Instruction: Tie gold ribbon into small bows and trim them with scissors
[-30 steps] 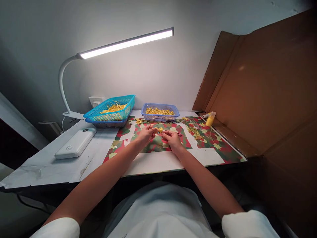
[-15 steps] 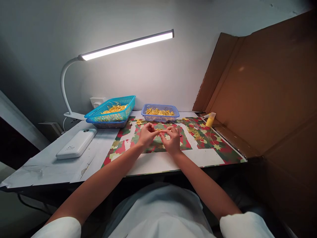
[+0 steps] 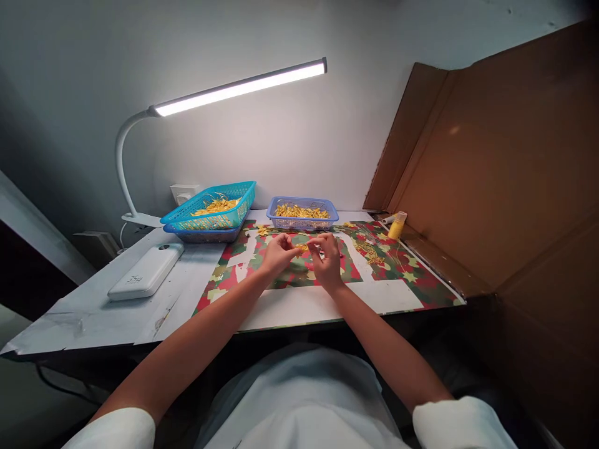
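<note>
My left hand [image 3: 277, 252] and my right hand [image 3: 327, 257] meet over the red, green and yellow patterned mat [image 3: 397, 274] in the middle of the table. Both pinch a small yellow piece [image 3: 302, 247] held between their fingertips. It is too small to make out in detail. Behind the hands stands a lilac basket [image 3: 302, 214] filled with several yellow pieces. A turquoise basket [image 3: 210, 209] with more yellow pieces sits to its left, stacked on a darker one.
A white power bank [image 3: 145, 271] lies on the left of the white table [image 3: 93, 312]. A white desk lamp [image 3: 238, 87] arches overhead. A small yellow bottle [image 3: 398, 225] stands at the back right beside a tall brown cardboard wall [image 3: 505, 174]. Loose yellow bits [image 3: 369, 251] lie on the mat.
Both hands have lifted a little and shifted towards the far side of the mat, and the right hand's fingers have raised over the yellow piece.
</note>
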The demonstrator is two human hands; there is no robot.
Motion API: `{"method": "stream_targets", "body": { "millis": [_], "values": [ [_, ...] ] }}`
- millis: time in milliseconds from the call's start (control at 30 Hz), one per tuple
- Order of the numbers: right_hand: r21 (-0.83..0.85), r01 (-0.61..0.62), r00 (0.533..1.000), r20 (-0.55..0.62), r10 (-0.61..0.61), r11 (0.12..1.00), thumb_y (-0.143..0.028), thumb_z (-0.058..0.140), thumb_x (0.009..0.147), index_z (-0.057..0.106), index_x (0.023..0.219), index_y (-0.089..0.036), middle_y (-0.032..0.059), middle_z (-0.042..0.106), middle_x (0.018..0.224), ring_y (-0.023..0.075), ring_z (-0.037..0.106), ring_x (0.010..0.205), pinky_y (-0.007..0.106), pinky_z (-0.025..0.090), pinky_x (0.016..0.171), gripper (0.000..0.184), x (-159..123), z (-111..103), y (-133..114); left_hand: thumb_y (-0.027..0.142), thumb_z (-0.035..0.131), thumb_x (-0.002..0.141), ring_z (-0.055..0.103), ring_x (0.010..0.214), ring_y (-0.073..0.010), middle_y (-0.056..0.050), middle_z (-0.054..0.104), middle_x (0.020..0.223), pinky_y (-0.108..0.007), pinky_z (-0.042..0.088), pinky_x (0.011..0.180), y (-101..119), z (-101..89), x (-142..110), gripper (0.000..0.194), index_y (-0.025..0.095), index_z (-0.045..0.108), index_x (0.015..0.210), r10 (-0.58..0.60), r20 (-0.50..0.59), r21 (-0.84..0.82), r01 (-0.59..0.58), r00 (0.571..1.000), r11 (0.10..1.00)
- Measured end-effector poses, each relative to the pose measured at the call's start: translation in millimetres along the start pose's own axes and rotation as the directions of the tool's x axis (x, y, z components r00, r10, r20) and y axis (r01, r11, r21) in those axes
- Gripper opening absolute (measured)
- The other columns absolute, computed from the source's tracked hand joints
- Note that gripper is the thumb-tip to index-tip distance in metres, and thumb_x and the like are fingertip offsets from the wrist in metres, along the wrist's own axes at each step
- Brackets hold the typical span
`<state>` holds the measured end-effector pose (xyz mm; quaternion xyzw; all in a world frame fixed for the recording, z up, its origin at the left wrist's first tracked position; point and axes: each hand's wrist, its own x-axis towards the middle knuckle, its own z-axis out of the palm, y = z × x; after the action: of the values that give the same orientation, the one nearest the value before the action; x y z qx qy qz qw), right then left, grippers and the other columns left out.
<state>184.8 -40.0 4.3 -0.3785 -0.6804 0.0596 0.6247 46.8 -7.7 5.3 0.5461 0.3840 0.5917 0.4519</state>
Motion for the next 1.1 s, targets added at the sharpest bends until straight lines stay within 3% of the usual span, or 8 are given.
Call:
{"method": "stream_targets", "body": {
  "millis": [100,200,300,500,733,1000,1100],
  "values": [
    [0.210,-0.069,0.997,-0.004,0.071,0.975,-0.030,0.050,0.091,0.057,0.083,-0.022,0.0034,0.060,0.089,0.0161,0.058,0.081,0.030,0.047,0.071,0.014,2,-4,-3,0.017,0.075,0.047,0.045,0.045,-0.0058,0.010,0.046,0.049,-0.018,0.033,0.046,-1,-3.2,4,0.036,0.019,0.042,0.063,-0.073,-0.018,-0.011,0.073,0.997,0.997],
    [0.404,-0.182,0.983,0.043,0.180,0.896,-0.037,0.046,0.094,0.052,0.088,-0.023,0.0019,0.065,0.088,0.0126,0.060,0.067,0.029,0.049,0.066,0.016,3,-5,-4,0.019,0.074,0.046,0.050,0.047,-0.0071,0.009,0.048,0.048,-0.018,0.035,0.048,-3,-5.7,6,0.037,0.019,0.042,0.063,-0.118,-0.014,-0.027,0.117,0.993,0.993],
    [0.485,-0.246,0.968,0.078,0.239,0.839,-0.042,0.045,0.094,0.048,0.090,-0.024,-0.0009,0.065,0.077,0.0121,0.061,0.060,0.029,0.051,0.064,0.018,4,-8,-4,0.019,0.073,0.046,0.049,0.046,-0.0071,0.010,0.047,0.047,-0.018,0.033,0.047,-7,-7.6,8,0.037,0.020,0.040,0.063,-0.135,-0.005,-0.029,0.135,0.991,0.990],
    [0.493,-0.210,0.966,-0.030,0.258,0.844,-0.043,0.048,0.092,0.048,0.088,-0.024,-0.0034,0.058,0.068,0.0117,0.058,0.060,0.029,0.053,0.064,0.020,8,-13,-2,0.018,0.071,0.046,0.038,0.040,-0.0043,0.012,0.041,0.045,-0.017,0.025,0.043,-13,-9.4,10,0.039,0.021,0.037,0.063,-0.161,0.006,0.006,0.161,0.987,0.987],
    [0.489,-0.177,0.970,-0.060,0.235,0.854,-0.039,0.048,0.092,0.049,0.086,-0.023,-0.0030,0.056,0.067,0.0117,0.056,0.060,0.028,0.052,0.063,0.017,10,-16,-4,0.018,0.072,0.046,0.044,0.045,-0.0061,0.010,0.045,0.049,-0.017,0.028,0.045,-17,-7.8,9,0.039,0.021,0.037,0.062,-0.139,0.016,0.029,0.139,0.990,0.990],
    [0.455,-0.339,0.940,0.147,0.307,0.824,-0.036,0.055,0.084,0.057,0.085,-0.022,0.0001,0.062,0.072,0.0145,0.062,0.068,0.032,0.053,0.070,0.014,5,-10,2,0.022,0.076,0.049,0.050,0.052,-0.0081,0.007,0.051,0.057,-0.019,0.035,0.049,-7,-7.6,6,0.031,0.019,0.050,0.066,-0.144,-0.012,0.007,0.144,0.989,0.990],
    [0.435,-0.391,0.920,0.167,0.354,0.811,-0.037,0.056,0.082,0.059,0.085,-0.021,0.0007,0.063,0.071,0.0148,0.062,0.065,0.031,0.052,0.066,0.016,3,-8,4,0.024,0.076,0.051,0.051,0.054,-0.0089,0.004,0.058,0.063,-0.020,0.035,0.048,0,-7.3,4,0.029,0.019,0.059,0.073,-0.163,0.007,0.020,0.163,0.987,0.986]
  ]
}}
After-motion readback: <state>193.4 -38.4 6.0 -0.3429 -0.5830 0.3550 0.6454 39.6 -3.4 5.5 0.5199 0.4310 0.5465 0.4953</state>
